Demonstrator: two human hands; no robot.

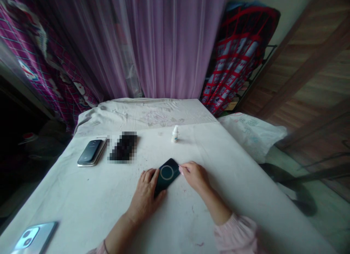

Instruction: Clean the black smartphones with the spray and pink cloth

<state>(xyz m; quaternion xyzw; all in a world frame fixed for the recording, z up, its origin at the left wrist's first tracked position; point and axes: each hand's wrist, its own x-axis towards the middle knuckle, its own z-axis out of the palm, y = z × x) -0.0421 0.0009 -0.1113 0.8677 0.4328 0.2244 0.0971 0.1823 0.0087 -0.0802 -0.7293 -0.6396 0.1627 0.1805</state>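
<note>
A dark phone (172, 164) with a pale ring on its upward face lies tilted on the white table, around the middle. My left hand (146, 190) grips its lower left part, fingers along one side and thumb along the other. At the phone's upper right edge, my right hand (195, 175) pinches something small and pale; its kind cannot be made out. Beyond the phone stands a small white bottle (175, 135) with a narrow cap, upright and apart from both hands.
Stacked phones (91, 152) lie at the left, beside a dark pixelated item (123, 148). A silver-blue phone (41, 237) rests at the near left corner. Purple curtains (175, 46) hang behind the cloth-covered table (109, 203). A white plastic bag (251, 135) is off its right edge.
</note>
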